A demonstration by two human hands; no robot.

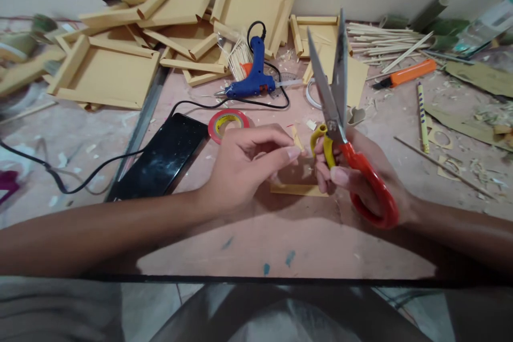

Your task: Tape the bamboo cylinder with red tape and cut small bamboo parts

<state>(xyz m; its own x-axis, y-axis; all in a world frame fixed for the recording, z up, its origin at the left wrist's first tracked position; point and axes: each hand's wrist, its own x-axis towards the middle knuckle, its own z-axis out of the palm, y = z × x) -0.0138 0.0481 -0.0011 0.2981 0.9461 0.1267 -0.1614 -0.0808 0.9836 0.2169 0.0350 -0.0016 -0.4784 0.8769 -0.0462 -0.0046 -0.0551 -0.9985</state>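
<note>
My right hand (352,165) grips a pair of scissors (339,91) by the handles, one loop red and the other yellow. The blades point up, parted a little. Just to the left, my left hand (252,157) pinches a small pale-yellow strip of card (297,139) between thumb and fingers. Below both hands a longer yellow card strip (298,189) lies flat on the table, partly covered by the fingers. Behind my left hand sits a roll of red tape (228,124), and a black phone (162,155) lies beside it.
A blue hot glue gun (254,72) with a black cord lies behind the hands. Card trays (106,72) are piled at the back. An orange cutter (412,73), a pencil (422,117), thin wooden sticks (387,43) and scraps lie right. The table edge (256,279) is near me.
</note>
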